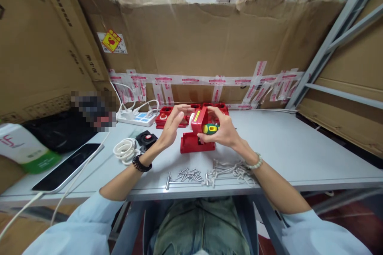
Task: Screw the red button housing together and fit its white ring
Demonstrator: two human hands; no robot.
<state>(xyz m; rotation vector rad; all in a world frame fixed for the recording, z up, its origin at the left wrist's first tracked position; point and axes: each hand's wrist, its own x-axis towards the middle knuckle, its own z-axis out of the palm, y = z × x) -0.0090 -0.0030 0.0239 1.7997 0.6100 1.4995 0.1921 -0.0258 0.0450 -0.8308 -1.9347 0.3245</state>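
My right hand (225, 129) grips a red box (198, 120) with a yellow label and a round white part on its left side. A screwdriver (210, 128) with a green and yellow handle is tucked in the same hand. My left hand (172, 124) is beside the white part, its fingers extended and apart; whether the fingertips touch the box is unclear. Just below the held box, a red open housing (196, 146) lies on the table. Several loose screws (189, 175) are heaped near the table's front edge.
More red boxes (163, 117) stand behind my hands. A white power strip (137, 118), a coiled white cable (125, 149) and a black part (146, 138) sit to the left, with a phone (67, 166) farther out. A T-shaped metal tool (185, 183) and white strings (243, 173) lie in front. Cardboard (191, 44) walls the back.
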